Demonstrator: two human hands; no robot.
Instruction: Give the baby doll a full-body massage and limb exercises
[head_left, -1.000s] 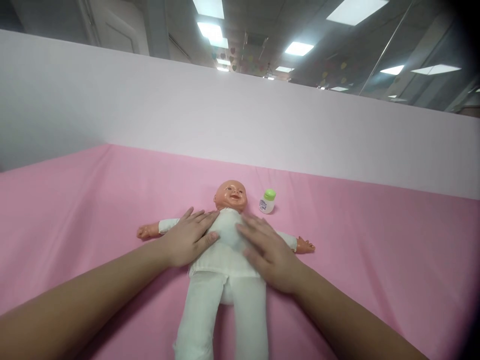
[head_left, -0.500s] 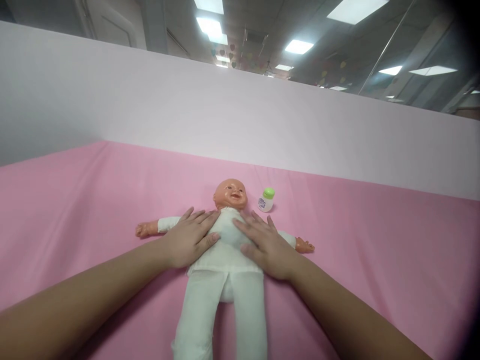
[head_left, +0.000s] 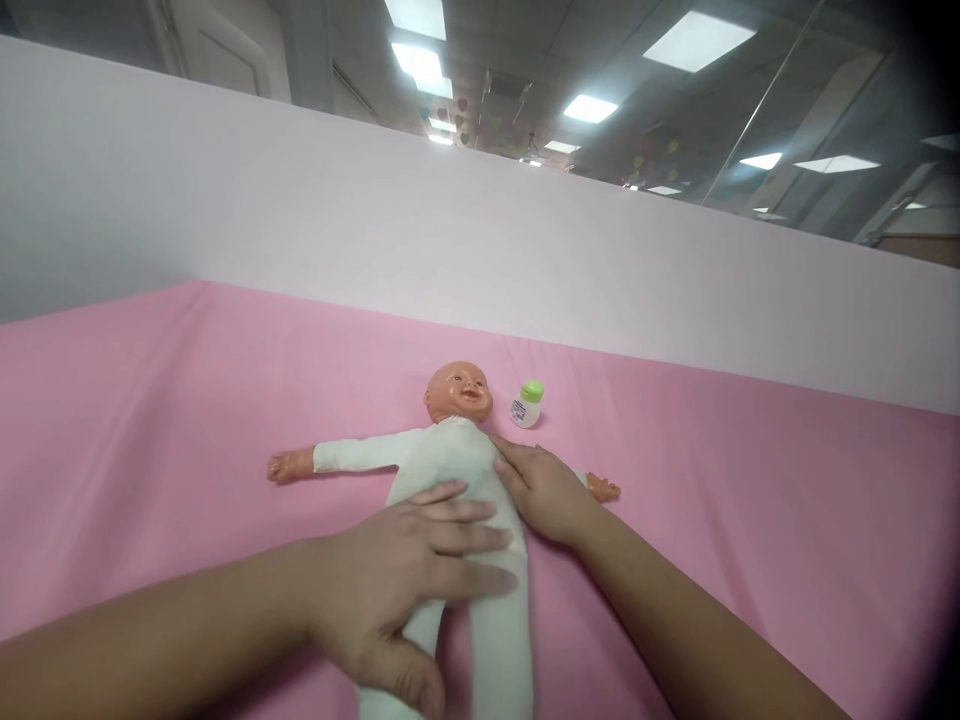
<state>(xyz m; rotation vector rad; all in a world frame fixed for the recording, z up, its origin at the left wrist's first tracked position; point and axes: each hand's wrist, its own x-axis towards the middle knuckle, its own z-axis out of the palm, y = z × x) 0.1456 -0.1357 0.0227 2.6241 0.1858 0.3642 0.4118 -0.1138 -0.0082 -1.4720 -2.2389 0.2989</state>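
Observation:
A baby doll [head_left: 450, 455] with a white cloth body lies face up, arms stretched out to both sides. Over its lower belly and hips is my left hand [head_left: 405, 575], fingers spread and slightly blurred; whether it presses on the cloth I cannot tell. My right hand [head_left: 544, 490] rests along the doll's side at the chest and shoulder, its fingers extended and partly hidden. Beside the doll's head stands a small clear bottle [head_left: 526, 405] with a green cap, apart from both hands.
Pink sheeting [head_left: 712, 520] with soft creases covers the surface under the doll. A white raised wall [head_left: 450, 240] borders it at the back and left. Beyond it, ceiling lights show above and behind glass.
My left hand has moved from the doll's chest down and across to its lower belly. My right hand has shifted slightly outward, onto the doll's side.

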